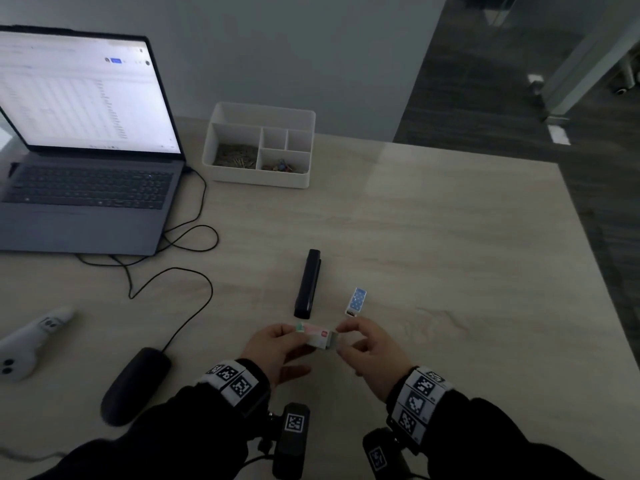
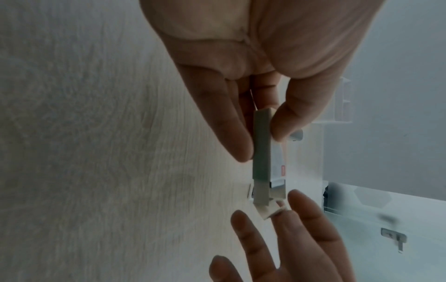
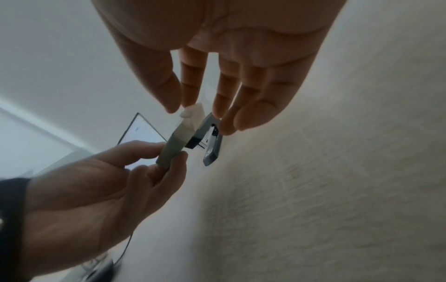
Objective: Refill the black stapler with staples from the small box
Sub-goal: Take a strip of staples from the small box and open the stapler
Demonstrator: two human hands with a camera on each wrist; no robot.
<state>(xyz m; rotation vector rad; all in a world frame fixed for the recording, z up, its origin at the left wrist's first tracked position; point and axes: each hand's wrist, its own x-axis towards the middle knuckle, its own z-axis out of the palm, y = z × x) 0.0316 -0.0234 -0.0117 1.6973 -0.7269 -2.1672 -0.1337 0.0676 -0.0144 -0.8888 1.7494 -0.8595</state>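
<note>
Two small boxes are in play. The first, the small box (image 1: 317, 336), is held just above the near middle of the desk (image 1: 433, 237): the left hand (image 1: 273, 344) pinches its left end between thumb and fingers (image 2: 231, 122), while the right hand (image 1: 367, 348) pinches the opened flap (image 3: 193, 111) at its right end with thumb and forefinger, the other fingers loosely spread. In the right wrist view a dark row of staples (image 3: 193, 142) shows at the box's open mouth. The box carries a small red mark on its top; its writing is too small to read. The second box (image 1: 356, 301), blue-patterned on top, lies on the desk just beyond the right hand.

One black stapler (image 1: 307, 284) lies closed on the desk, just beyond the hands and left of the blue box, running near to far.

At the far left stands one open laptop (image 1: 86, 140), its screen lit with a blurred table that cannot be read. One white organiser tray (image 1: 259, 145) with five compartments sits at the far middle; two compartments hold small clips. One black cable (image 1: 173, 275) loops from the laptop toward a dark mouse-like object (image 1: 135, 384) at near left. One white handheld device (image 1: 31, 341) lies at the left edge.
</note>
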